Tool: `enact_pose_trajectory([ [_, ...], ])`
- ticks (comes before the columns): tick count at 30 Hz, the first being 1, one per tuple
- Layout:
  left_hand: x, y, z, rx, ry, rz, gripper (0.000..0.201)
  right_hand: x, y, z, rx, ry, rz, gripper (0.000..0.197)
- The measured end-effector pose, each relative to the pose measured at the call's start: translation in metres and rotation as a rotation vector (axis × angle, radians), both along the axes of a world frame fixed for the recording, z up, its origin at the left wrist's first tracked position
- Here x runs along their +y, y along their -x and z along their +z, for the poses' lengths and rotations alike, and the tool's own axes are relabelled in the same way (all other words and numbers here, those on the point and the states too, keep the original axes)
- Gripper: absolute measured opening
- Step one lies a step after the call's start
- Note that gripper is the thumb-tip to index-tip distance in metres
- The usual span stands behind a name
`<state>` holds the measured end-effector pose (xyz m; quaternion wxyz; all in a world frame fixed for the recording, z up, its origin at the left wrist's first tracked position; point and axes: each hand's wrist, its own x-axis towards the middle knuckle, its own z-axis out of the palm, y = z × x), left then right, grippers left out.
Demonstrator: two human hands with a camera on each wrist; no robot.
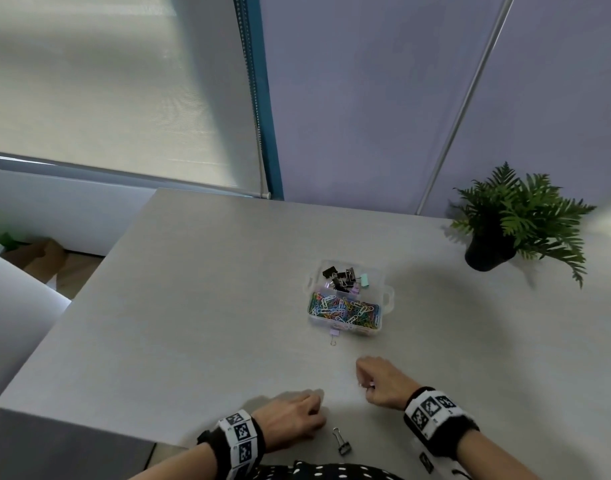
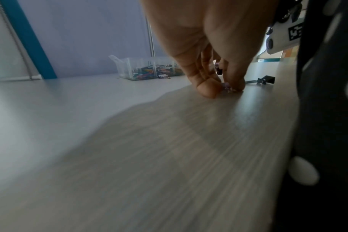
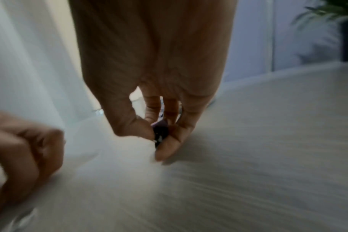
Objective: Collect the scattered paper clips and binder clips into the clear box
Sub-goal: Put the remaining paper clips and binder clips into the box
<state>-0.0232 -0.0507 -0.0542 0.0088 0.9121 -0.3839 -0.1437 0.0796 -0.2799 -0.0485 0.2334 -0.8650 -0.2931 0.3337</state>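
Nearly done, I'd judge: the clear box (image 1: 387,299) mid-desk is well stocked; the right hand (image 1: 380,381) pinches a dark clip; the left hand (image 1: 293,419) pinches something small; a black binder clip (image 1: 342,443) and a lilac clip (image 1: 334,333) remain out.

We see soft daylight from the roller blind (image 1: 117,88) far left of the table (image 1: 193,306); the scene is dim overall. Diffuse shadows lie on the table right of the clear box (image 1: 349,299) and under both hands. Head view bends straight lines near its edges. Both wrist views are streaked with motion blur; the right wrist view washes out white at left.
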Motion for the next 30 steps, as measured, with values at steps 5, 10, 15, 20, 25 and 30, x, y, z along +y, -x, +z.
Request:
enact_pose_trajectory([
  [5, -0.017, -0.010, 0.022, 0.210, 0.127, -0.032, 0.026, -0.008, -0.025, 0.028, 0.399, -0.295, -0.399, 0.016],
  [10, -0.044, -0.019, 0.033, 0.304, 0.120, -0.097, 0.038, -0.002, -0.082, 0.065, 0.316, -0.621, -0.652, 0.016],
  [15, -0.051, -0.022, 0.025, 0.287, 0.122, -0.179, 0.026, 0.018, -0.130, 0.085, 0.141, -0.690, -0.784, 0.015],
  [20, -0.051, -0.021, 0.020, 0.239, 0.157, -0.158, 0.023, 0.038, -0.129, 0.067, -0.229, -0.174, -0.458, 0.022],
  [25, -0.050, -0.019, 0.012, 0.253, 0.155, -0.183, 0.026, 0.061, -0.076, 0.052, -0.481, -0.274, -0.015, 0.022],
  [30, -0.042, -0.022, 0.009, 0.291, 0.190, -0.224, 0.013, 0.058, -0.032, 0.012, -0.533, -0.060, 0.411, 0.040],
])
